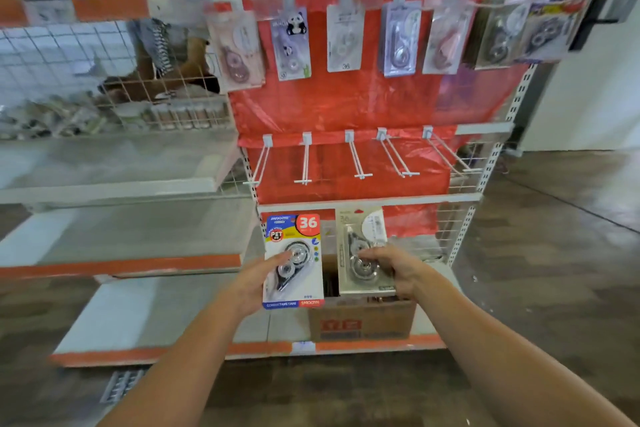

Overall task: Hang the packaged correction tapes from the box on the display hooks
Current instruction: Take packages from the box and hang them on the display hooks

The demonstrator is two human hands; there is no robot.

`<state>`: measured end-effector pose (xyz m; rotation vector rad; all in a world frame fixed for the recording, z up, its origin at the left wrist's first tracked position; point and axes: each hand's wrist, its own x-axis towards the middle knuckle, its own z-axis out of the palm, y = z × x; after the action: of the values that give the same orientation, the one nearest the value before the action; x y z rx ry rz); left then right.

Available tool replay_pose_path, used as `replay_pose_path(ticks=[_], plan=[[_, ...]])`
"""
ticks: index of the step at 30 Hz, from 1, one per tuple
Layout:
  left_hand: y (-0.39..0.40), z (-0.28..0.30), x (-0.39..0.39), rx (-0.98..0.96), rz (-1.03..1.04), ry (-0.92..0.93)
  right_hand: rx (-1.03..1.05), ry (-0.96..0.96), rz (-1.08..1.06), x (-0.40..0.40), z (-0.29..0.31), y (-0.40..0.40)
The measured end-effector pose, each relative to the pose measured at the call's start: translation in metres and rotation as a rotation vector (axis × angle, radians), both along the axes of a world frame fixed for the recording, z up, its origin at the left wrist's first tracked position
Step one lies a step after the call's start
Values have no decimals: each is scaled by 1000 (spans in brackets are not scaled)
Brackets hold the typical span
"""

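Two packs are coming up at once here: the left hand [258,279] is gripping a colourful correction tape pack [293,260], thumb lying across the clear blister, fingers curled behind the card, while the right hand [394,270] is pinching a pale grey correction tape pack [363,253] low on its front, fingers wrapped round its edge. Both packs are standing upright, just above the open cardboard box [362,322], which is sitting on the bottom shelf [173,308]; how many packs are waiting inside it I cannot tell, since the hands and cards are covering the opening. Moving up and back, the middle row of display hooks [360,158] is jutting out bare against the red backing sheet [346,104], five of them, none carrying anything. Farther up again, the top row of hung packs [346,38] is looking full, seven or so side by side. So by my reading the job is partway along: top row stocked, middle row waiting, and these two packs are not yet on any hook.
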<state>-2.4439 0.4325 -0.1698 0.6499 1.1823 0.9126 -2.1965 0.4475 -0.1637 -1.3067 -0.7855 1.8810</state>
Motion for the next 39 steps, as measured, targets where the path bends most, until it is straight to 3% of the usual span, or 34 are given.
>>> replay_pose_path(ticks=[12, 21, 30, 39], plan=[[-5, 93, -26, 302, -33, -86, 306, 35, -30, -16, 86, -17], [15, 110, -10, 389, -124, -62, 398, 31, -69, -2, 102, -16], [41, 121, 79, 416, -258, -93, 454, 11, -206, 87, 119, -11], [77, 148, 236, 456, -363, -153, 464, 13, -349, 237, 140, 9]])
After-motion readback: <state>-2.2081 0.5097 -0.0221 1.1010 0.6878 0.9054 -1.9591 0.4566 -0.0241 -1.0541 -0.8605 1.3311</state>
